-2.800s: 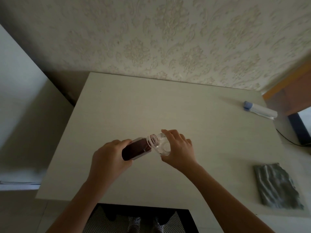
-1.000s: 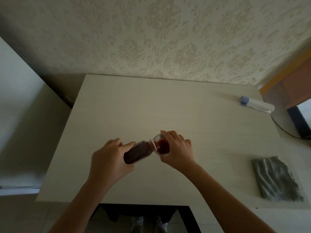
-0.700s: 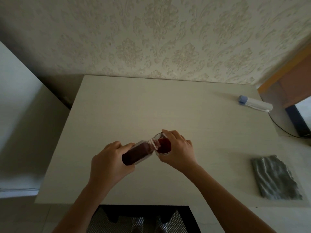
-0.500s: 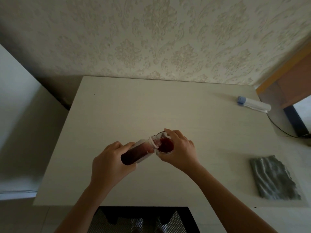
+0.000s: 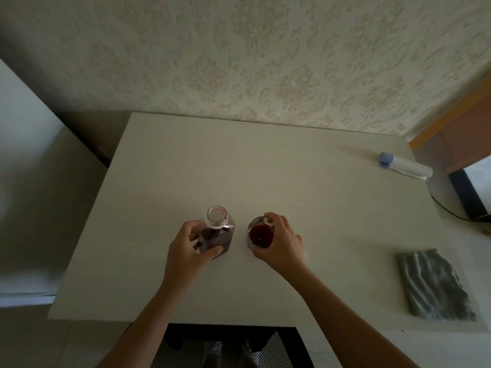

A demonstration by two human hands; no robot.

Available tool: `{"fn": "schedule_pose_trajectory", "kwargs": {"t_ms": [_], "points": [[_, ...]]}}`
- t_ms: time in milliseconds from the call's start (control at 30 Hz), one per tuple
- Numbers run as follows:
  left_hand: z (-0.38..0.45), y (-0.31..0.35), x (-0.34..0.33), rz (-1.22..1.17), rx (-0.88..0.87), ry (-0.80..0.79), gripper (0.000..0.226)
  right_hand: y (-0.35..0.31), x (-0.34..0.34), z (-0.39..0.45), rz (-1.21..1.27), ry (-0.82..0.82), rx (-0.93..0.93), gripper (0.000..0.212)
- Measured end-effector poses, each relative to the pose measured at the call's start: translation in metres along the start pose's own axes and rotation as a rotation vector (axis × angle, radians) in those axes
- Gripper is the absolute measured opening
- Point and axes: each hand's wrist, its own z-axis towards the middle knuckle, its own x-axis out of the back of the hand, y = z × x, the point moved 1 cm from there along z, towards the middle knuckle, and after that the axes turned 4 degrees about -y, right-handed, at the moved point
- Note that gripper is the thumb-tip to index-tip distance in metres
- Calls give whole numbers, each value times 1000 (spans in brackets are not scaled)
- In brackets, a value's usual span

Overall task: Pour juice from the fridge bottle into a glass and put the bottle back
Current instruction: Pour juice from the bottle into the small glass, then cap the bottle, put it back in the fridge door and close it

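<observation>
The bottle (image 5: 218,232) stands upright and uncapped on the surface (image 5: 265,168), near its front middle, with the left hand (image 5: 190,251) wrapped around its body. Just beside it, apart, the glass (image 5: 261,235) holds dark red juice (nearly full), and the right hand (image 5: 279,245) grips its side. A grey cloth (image 5: 435,285) lies well to the right.

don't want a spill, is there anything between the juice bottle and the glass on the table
Nothing. In the head view only a narrow strip of bare table separates the bottle from the glass; they stand apart.
</observation>
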Motion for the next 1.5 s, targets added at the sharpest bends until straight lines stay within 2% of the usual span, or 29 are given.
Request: {"fn": "schedule_pose_trajectory", "kwargs": {"t_ms": [167,333,433,567,633,700,867,1067,1200,1300,1367,1433,1500], "points": [[-2,-8,-2,-58,45,1,58,1,-7,0,-22,-18,0,72],[-4,-12,0,-73,64,-5,56,4,-8,-1,-15,-30,-19,79],[-5,-14,0,-71,61,-10,56,6,-6,0,-52,-48,-25,95],[-6,-15,0,-56,59,-25,55,16,-6,3,-116,-150,-2,130],[-6,-15,0,-63,64,-22,56,29,-3,3,-169,-161,-29,134],[-7,-15,-1,-78,68,-17,55,45,2,2,-255,-156,-100,123],[-9,-12,-5,-107,71,-31,54,72,7,-2,-439,-118,-160,68],[-9,-8,-6,-126,68,-45,55,80,1,-2,-369,-43,-113,36],[-10,-7,-5,-104,62,-55,55,81,3,-1,-210,72,-69,25],[-11,-5,-2,-86,57,-55,57,70,17,1,105,203,-38,33],[-13,-4,0,-85,45,-54,57,46,34,0,416,252,3,33],[-17,-3,1,-75,20,-61,55,11,51,-5,741,204,30,31],[-21,-1,2,-65,-18,-76,55,-24,65,-14,929,114,100,27]]}}
